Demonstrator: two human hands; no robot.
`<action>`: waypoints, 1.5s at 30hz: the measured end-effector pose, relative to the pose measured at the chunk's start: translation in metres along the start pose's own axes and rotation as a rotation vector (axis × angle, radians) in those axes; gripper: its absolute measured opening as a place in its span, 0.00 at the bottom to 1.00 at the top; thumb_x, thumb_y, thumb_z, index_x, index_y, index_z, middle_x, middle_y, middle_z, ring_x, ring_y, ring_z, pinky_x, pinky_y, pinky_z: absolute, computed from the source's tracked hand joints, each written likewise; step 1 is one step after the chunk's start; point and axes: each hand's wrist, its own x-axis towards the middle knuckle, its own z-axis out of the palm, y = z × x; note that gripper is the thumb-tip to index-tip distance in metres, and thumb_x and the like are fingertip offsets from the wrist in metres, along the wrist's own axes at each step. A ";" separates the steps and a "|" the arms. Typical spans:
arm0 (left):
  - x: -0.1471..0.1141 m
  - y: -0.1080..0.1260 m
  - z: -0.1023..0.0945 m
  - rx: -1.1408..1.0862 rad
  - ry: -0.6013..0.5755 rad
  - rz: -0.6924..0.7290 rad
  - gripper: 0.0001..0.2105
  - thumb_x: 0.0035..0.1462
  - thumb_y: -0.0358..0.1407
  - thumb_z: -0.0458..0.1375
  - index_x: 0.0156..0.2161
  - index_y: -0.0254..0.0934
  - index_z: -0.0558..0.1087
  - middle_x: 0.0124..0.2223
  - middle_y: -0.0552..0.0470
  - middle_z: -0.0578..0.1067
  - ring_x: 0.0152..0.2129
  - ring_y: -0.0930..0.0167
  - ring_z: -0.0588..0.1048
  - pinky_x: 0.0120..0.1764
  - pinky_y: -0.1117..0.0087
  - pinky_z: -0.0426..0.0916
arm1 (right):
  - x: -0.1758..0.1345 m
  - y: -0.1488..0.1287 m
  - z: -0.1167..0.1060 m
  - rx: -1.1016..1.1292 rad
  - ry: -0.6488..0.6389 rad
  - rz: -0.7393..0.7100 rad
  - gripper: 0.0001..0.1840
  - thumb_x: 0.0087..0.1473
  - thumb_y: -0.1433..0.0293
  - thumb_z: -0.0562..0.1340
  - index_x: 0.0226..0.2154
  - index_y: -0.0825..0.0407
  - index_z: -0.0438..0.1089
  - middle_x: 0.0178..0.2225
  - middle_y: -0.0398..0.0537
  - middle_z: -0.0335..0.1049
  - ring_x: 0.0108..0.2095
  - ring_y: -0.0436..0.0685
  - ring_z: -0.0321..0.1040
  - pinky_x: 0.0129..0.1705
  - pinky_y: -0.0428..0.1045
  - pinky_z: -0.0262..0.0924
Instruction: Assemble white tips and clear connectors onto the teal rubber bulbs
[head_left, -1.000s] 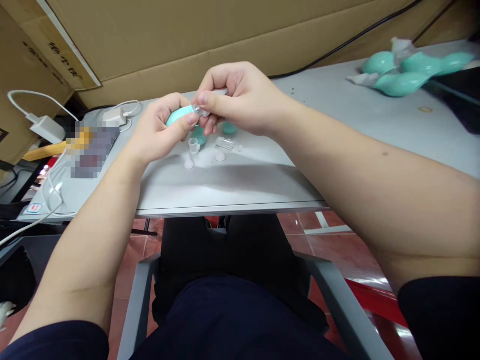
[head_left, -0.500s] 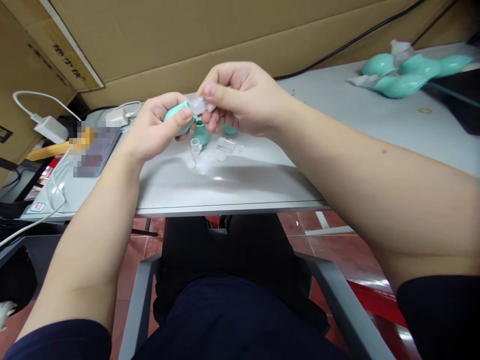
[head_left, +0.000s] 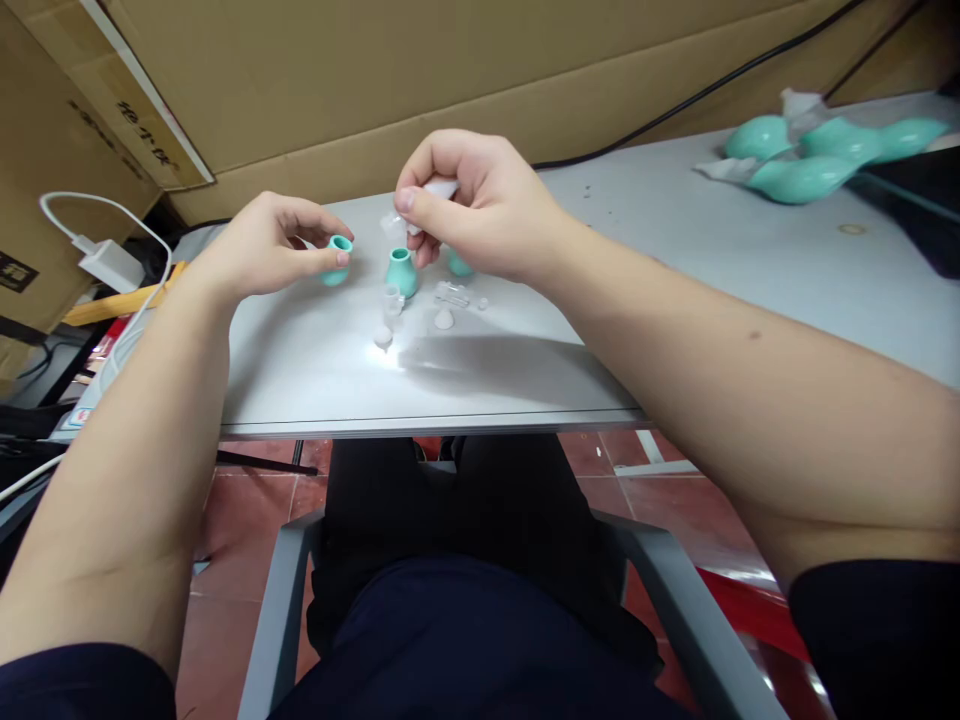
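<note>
My left hand [head_left: 274,245] has its thumb and fingers around a small teal bulb-shaped piece [head_left: 335,272], whose open mouth faces up at the table surface. My right hand [head_left: 469,200] is closed on a clear plastic piece [head_left: 393,226], with some white material showing between the fingers. Just below it stands another teal bulb piece [head_left: 403,272], upright with an open neck. A third teal piece [head_left: 459,264] is partly hidden behind my right hand. In front lie a small clear cup [head_left: 392,300], a clear tube [head_left: 452,293] and small whitish pieces [head_left: 444,318].
Several glossy teal rounded shapes [head_left: 814,165] with torn white wrapping lie at the back right. A white charger [head_left: 112,262] with a cable is at the left. Cardboard [head_left: 337,90] walls the grey table [head_left: 300,385], and a black cable [head_left: 675,105] runs along the back.
My left hand has moved left and down, bringing its teal bulb piece away from the right hand to table level. My right hand stays nearly in place, still holding the clear plastic piece.
</note>
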 end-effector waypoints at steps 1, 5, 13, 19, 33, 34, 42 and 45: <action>0.000 -0.002 0.002 0.015 -0.004 -0.012 0.27 0.54 0.60 0.84 0.48 0.43 0.92 0.42 0.45 0.90 0.39 0.57 0.82 0.51 0.46 0.80 | 0.000 0.000 0.000 -0.011 -0.006 0.015 0.28 0.67 0.45 0.88 0.39 0.39 0.76 0.32 0.39 0.82 0.31 0.60 0.80 0.36 0.56 0.76; 0.000 -0.010 0.011 0.095 0.015 -0.016 0.24 0.55 0.62 0.81 0.48 0.52 0.90 0.42 0.46 0.91 0.46 0.47 0.86 0.50 0.38 0.85 | -0.002 0.002 0.002 -0.071 -0.017 0.031 0.21 0.71 0.58 0.86 0.40 0.40 0.75 0.35 0.38 0.83 0.32 0.59 0.82 0.36 0.55 0.74; -0.011 -0.017 0.012 0.163 0.083 0.022 0.24 0.58 0.49 0.76 0.57 0.46 0.89 0.57 0.45 0.92 0.52 0.52 0.88 0.53 0.51 0.86 | -0.004 0.004 0.007 -0.140 -0.024 0.037 0.23 0.69 0.58 0.87 0.41 0.39 0.73 0.33 0.38 0.80 0.33 0.58 0.79 0.35 0.54 0.69; -0.010 -0.025 0.017 0.064 0.266 0.231 0.19 0.57 0.51 0.75 0.52 0.49 0.93 0.55 0.46 0.91 0.56 0.51 0.84 0.60 0.47 0.80 | -0.001 -0.001 0.016 -0.336 0.045 -0.114 0.23 0.76 0.48 0.76 0.38 0.39 0.67 0.37 0.42 0.73 0.37 0.59 0.67 0.41 0.56 0.68; -0.023 -0.009 0.026 -0.015 0.326 0.241 0.26 0.67 0.69 0.79 0.47 0.49 0.93 0.48 0.50 0.95 0.49 0.53 0.91 0.59 0.48 0.84 | 0.025 -0.011 0.049 -0.450 -0.063 -0.150 0.18 0.80 0.67 0.69 0.42 0.40 0.59 0.47 0.46 0.79 0.44 0.62 0.69 0.54 0.58 0.67; -0.023 -0.009 0.025 -0.016 0.321 0.250 0.27 0.67 0.70 0.79 0.47 0.47 0.94 0.48 0.49 0.95 0.48 0.53 0.91 0.58 0.48 0.84 | 0.022 -0.008 0.049 -0.444 -0.073 -0.145 0.18 0.78 0.69 0.70 0.43 0.40 0.60 0.49 0.46 0.80 0.45 0.62 0.70 0.53 0.57 0.67; -0.022 -0.012 0.026 -0.014 0.298 0.234 0.30 0.67 0.70 0.80 0.50 0.44 0.95 0.44 0.50 0.94 0.46 0.56 0.88 0.55 0.48 0.82 | 0.006 -0.002 0.042 -0.471 -0.099 -0.188 0.14 0.78 0.61 0.67 0.44 0.39 0.59 0.51 0.51 0.87 0.44 0.66 0.74 0.53 0.60 0.69; -0.022 -0.013 0.027 0.022 0.311 0.226 0.27 0.69 0.67 0.80 0.51 0.44 0.96 0.42 0.51 0.92 0.44 0.57 0.86 0.54 0.49 0.81 | 0.008 -0.002 0.044 -0.532 -0.096 -0.188 0.14 0.73 0.63 0.64 0.43 0.37 0.55 0.47 0.51 0.84 0.43 0.68 0.72 0.54 0.61 0.65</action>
